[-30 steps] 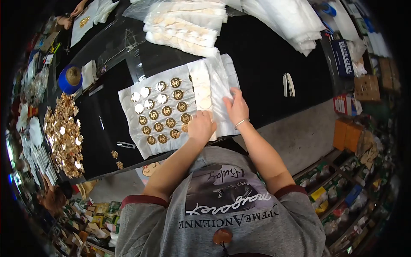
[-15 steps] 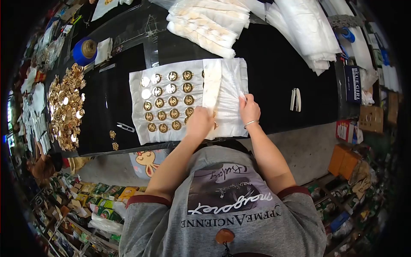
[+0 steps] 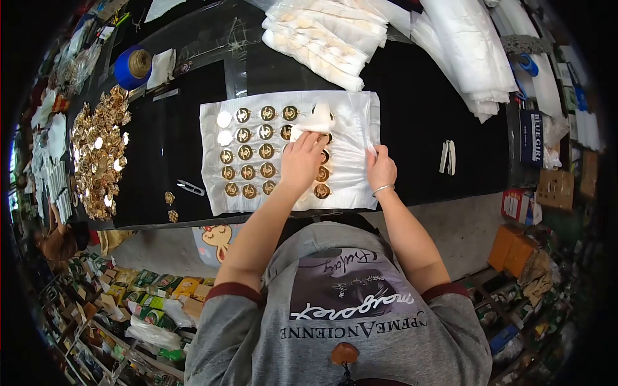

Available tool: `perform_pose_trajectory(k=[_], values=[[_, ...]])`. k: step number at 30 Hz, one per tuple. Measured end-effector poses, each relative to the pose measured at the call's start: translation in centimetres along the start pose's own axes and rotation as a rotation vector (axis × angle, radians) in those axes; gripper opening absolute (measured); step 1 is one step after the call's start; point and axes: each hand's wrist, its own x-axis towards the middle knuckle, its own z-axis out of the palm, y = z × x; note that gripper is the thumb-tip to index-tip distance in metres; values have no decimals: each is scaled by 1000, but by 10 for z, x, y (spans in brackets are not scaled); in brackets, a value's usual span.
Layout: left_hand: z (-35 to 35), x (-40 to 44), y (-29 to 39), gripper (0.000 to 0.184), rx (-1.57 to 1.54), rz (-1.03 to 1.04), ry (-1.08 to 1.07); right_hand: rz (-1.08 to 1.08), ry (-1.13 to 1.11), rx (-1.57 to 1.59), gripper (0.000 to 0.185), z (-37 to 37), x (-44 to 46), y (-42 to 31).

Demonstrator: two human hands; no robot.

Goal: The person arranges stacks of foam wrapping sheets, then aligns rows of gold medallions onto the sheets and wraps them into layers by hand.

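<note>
A white plastic sheet (image 3: 351, 154) lies on the black table, with round black-and-gold metal pieces (image 3: 266, 132) in rows on it. My left hand (image 3: 301, 164) is over the middle columns, fingers closed on a crumpled cream-white strip (image 3: 315, 120). The strip partly covers the upper pieces of the right-hand column; lower ones in that column show. My left hand hides some pieces in the column beneath it. At the sheet's right edge, my right hand (image 3: 382, 168) pinches the thin plastic between thumb and fingers.
A heap of gold pieces (image 3: 100, 154) lies at the left. Thread snips (image 3: 190, 188) and two loose gold pieces (image 3: 170, 198) rest near the front edge. Beyond the sheet are wrapped white bundles (image 3: 322, 45) and a blue spool (image 3: 133, 67). A pale folded tool (image 3: 447, 157) lies right.
My left hand has moved up the sheet, and the strip that lay along the right-hand column is now bunched toward the top, exposing lower pieces. My right hand still grips the edge.
</note>
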Motion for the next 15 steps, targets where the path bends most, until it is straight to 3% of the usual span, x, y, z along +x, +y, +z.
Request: perform_pose_trajectory(k=[2,4,6,10,15], values=[[-5,17,-9,56,90,20,-67,-6,14,-3,20,2,-1,0],[-17,35,-15,62,-54,-234,-122,-10,28,-9,20,1,0,1],[-17,35,-25,64,-94,-439,-13,-14,33,-12,20,-1,-3,4],[-20,10,0,63,81,-424,-97,-34,48,4,20,3,0,-4],[1,-21,3,47,-83,-445,153,-39,75,-42,20,4,-3,3]])
